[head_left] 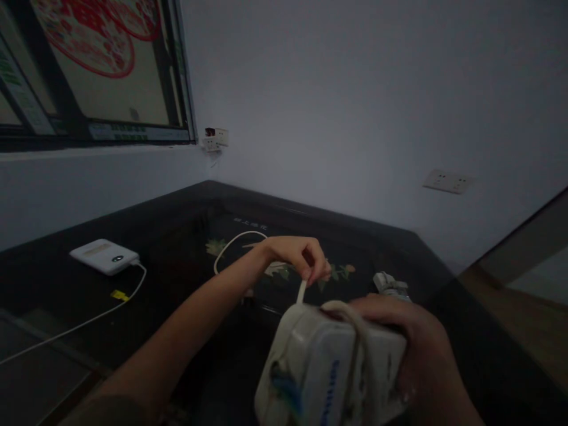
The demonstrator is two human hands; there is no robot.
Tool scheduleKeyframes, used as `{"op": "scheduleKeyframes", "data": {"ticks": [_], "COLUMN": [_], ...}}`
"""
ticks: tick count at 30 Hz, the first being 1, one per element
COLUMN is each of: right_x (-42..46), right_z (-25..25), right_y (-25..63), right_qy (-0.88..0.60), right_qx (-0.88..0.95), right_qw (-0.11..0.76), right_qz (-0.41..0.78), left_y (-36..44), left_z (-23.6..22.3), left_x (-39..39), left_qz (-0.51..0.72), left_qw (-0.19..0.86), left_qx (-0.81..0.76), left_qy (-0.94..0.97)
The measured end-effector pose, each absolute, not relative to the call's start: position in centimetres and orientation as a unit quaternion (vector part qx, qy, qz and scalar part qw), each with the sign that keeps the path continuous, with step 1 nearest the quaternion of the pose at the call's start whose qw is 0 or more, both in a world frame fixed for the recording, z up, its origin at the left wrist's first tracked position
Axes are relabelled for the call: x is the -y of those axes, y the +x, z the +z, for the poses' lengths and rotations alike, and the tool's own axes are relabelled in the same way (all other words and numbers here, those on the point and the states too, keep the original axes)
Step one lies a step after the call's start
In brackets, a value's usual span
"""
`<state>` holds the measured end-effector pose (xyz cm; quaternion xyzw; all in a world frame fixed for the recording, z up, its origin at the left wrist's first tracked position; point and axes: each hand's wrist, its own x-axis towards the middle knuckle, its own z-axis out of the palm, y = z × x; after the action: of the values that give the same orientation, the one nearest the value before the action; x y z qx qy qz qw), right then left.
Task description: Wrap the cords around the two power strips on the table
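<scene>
Black tabletop (173, 216) meets pale wall (332, 106). Left hand (304, 255), grip pinched on white cord (301, 292) just above cord-wrapped white power strip (317, 349). Right hand (421, 334), grip curled round strip's right side, holding it close to camera. White device (95, 253) lies far left.

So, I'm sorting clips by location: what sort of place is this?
Probably a room in a home: a window with red decorations, a wall socket, and a dark, flower-patterned tabletop.

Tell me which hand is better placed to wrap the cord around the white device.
Probably the left hand: it pinches the cord close to the white device. The right hand grips the device's side, so looks better suited to steadying it.
</scene>
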<state>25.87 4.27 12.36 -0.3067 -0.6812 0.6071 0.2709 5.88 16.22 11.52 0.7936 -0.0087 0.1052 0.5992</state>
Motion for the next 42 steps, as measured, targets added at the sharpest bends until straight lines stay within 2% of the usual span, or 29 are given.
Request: {"op": "scheduleKeyframes", "data": {"ticks": [3, 5, 7, 11, 14, 18, 21, 25, 29, 35, 37, 42], "right_x": [-4.6, -4.9, -5.0, -5.2, -5.4, -6.0, -6.6, -7.6, -8.1, -8.1, -8.0, -7.5], "right_z": [13.5, 13.9, 14.1, 13.8, 13.6, 13.2, 12.6, 11.9, 11.6, 11.9, 12.2, 12.8], "right_y": [26.5, 26.6, 26.6, 26.7, 26.6, 26.0, 25.8, 26.3, 26.8, 27.2, 27.3, 27.9], "right_qy": [-0.201, -0.185, -0.205, -0.294, -0.335, -0.363, -0.389, -0.426, -0.48, -0.515, -0.519, -0.504], "right_qx": [0.791, 0.833, 0.857, 0.87, 0.865, 0.867, 0.872, 0.865, 0.847, 0.829, 0.821, 0.813], "right_qw": [0.09, 0.049, 0.042, 0.054, 0.06, 0.034, 0.057, 0.087, 0.114, 0.162, 0.19, 0.23], "right_qz": [0.571, 0.519, 0.472, 0.393, 0.368, 0.34, 0.292, 0.25, 0.199, 0.146, 0.143, 0.177], "left_y": [6.8, 7.1, 7.1, 6.0, 5.2, 4.9, 5.1, 5.2, 5.2, 5.2, 5.1, 5.0], "left_z": [14.0, 15.4, 16.5, 18.8, 19.9, 20.1, 19.7, 19.1, 18.1, 15.4, 14.1, 11.3], "left_x": [-16.1, -15.8, -15.7, -15.8, -15.1, -12.8, -11.2, -9.9, -8.9, -7.5, -7.3, -7.5], "left_qz": [0.068, 0.101, 0.156, 0.089, 0.087, 0.075, 0.064, 0.048, 0.058, 0.124, 0.174, 0.341], "left_qw": [0.541, 0.509, 0.472, 0.351, 0.236, 0.033, -0.104, -0.198, -0.224, -0.17, -0.126, 0.064], "left_qx": [-0.005, -0.02, -0.047, -0.103, -0.147, -0.171, -0.189, -0.238, -0.296, -0.364, -0.391, -0.437], "left_qy": [0.838, 0.854, 0.866, 0.927, 0.957, 0.982, 0.974, 0.95, 0.927, 0.907, 0.895, 0.83]}}
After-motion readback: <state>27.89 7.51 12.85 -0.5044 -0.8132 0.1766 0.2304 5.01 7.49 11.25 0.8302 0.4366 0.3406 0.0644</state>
